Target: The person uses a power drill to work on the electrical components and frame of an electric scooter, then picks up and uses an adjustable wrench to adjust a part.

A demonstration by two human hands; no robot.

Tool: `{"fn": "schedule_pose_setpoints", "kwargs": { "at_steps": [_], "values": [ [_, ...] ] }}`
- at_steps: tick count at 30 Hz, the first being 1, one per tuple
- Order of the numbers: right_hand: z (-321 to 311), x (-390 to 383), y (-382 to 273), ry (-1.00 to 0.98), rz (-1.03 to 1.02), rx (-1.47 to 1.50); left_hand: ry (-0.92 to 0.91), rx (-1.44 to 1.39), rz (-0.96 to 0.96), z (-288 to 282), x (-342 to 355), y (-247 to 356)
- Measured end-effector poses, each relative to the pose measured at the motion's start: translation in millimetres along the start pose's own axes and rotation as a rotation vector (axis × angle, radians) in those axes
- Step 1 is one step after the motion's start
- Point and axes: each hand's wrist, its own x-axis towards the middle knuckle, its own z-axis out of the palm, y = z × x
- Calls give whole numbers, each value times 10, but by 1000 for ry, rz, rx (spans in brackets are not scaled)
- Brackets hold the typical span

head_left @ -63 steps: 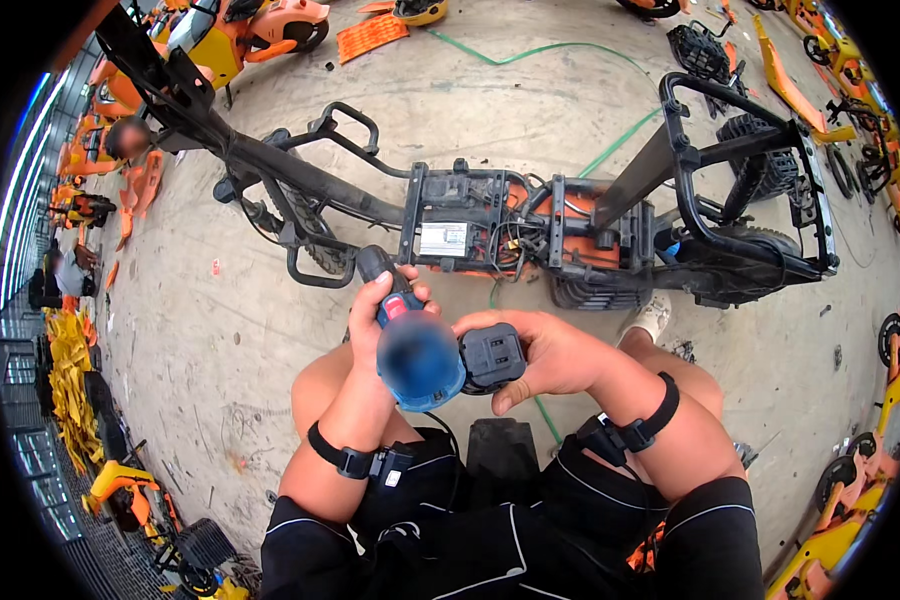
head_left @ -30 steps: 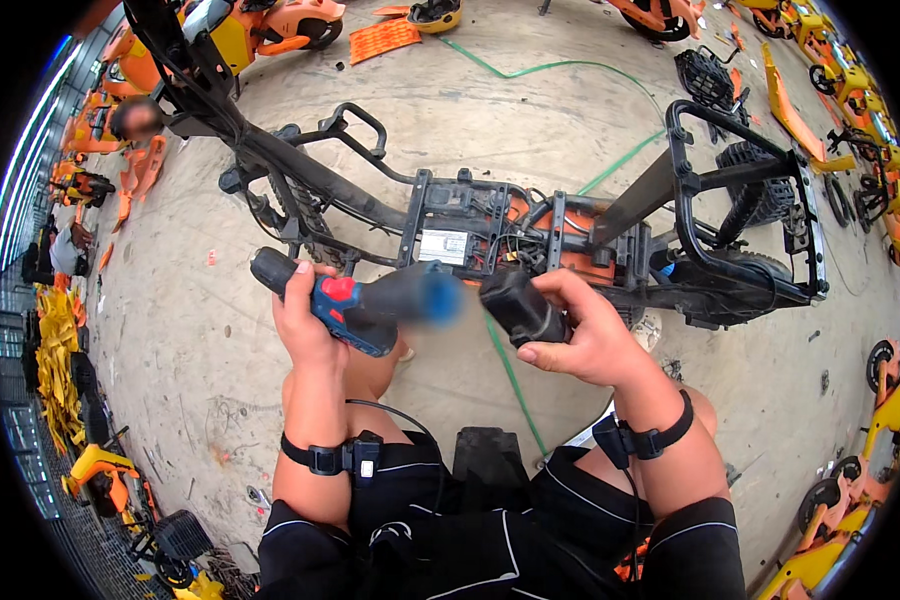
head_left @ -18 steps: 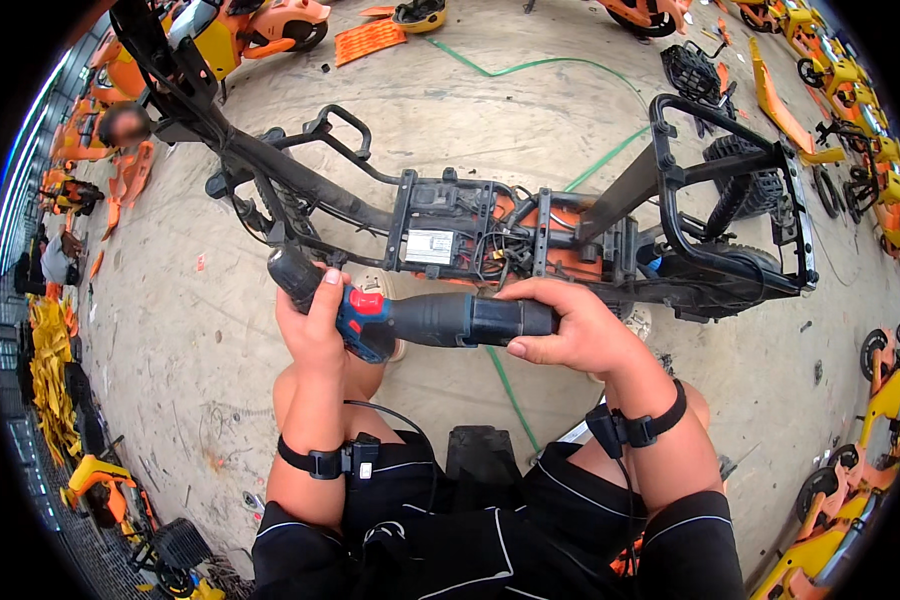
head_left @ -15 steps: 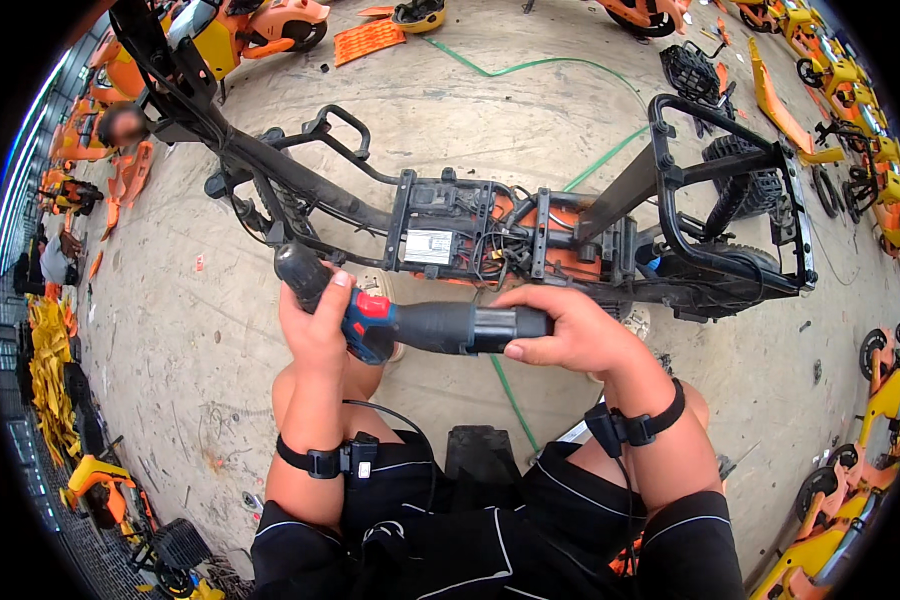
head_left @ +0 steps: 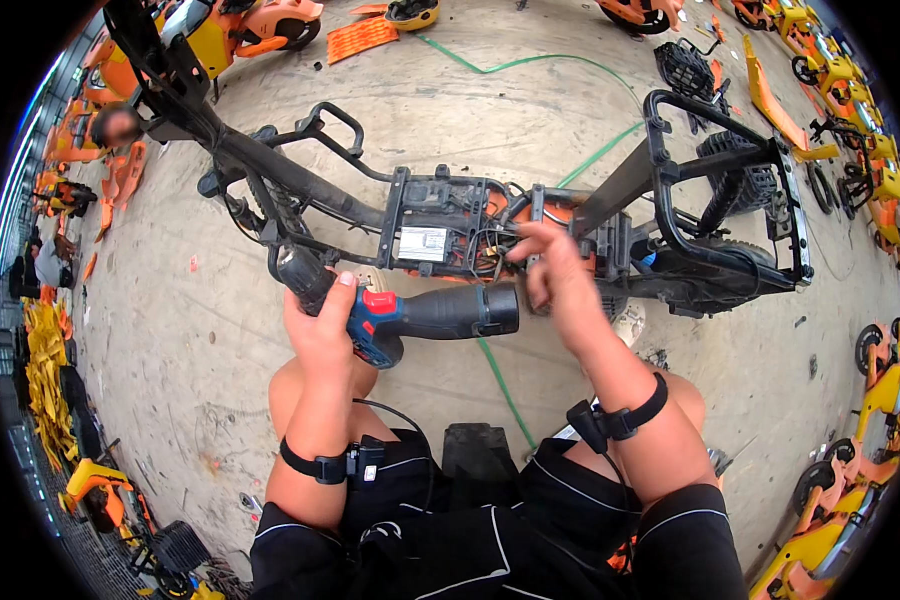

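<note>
My left hand point(head_left: 320, 325) is wrapped round the body of a blue, red and black cordless drill point(head_left: 440, 313). The drill lies sideways above my knees, its black chuck end at the left and its thick black handle end toward the right. Raised beyond that handle end, my right hand point(head_left: 565, 285) has its fingers apart and partly bent, with nothing visible in them. Behind its fingertips is the wiring point(head_left: 495, 240) in the middle of a black scooter frame point(head_left: 340, 210); whether they touch it I cannot tell. A box with a white label point(head_left: 423, 244) sits beside the wiring.
The scooter's rear rack point(head_left: 660, 180) and rear wheel point(head_left: 735, 265) stand at the right. A green strap point(head_left: 505, 390) runs along the concrete floor. Orange and yellow scooters point(head_left: 860, 500) line the sides. Yellow panels point(head_left: 48, 360) are piled at the left, near another person point(head_left: 52, 262).
My right hand has let go of the drill's handle end and moved up and away toward the frame. The grey section at that end no longer shows. My left hand keeps hold.
</note>
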Motion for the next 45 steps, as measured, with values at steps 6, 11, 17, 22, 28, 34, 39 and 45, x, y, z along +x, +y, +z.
{"fn": "schedule_pose_setpoints", "kwargs": {
  "at_steps": [6,11,17,22,28,34,39,45],
  "values": [
    [423,63,-51,360,199,378,-39,85,-19,72,-165,-194],
    [336,10,222,292,197,298,-71,16,-122,110,-141,-89],
    [264,80,-184,179,-291,-501,-4,69,-159,95,-126,34],
    [611,-239,-267,-269,-590,-1250,-111,88,-161,218,-213,-195],
    [620,-202,-12,-177,-641,-1395,-184,91,-271,288,-253,-187],
    [540,-172,-2,-206,-651,-1236,-213,155,-273,329,-252,-194],
    [556,-155,37,-147,-612,-1180,-280,196,-267,338,-190,-237],
    [406,-73,95,-436,-234,-638,-427,-148,-499,242,-49,-114]
  ]
}}
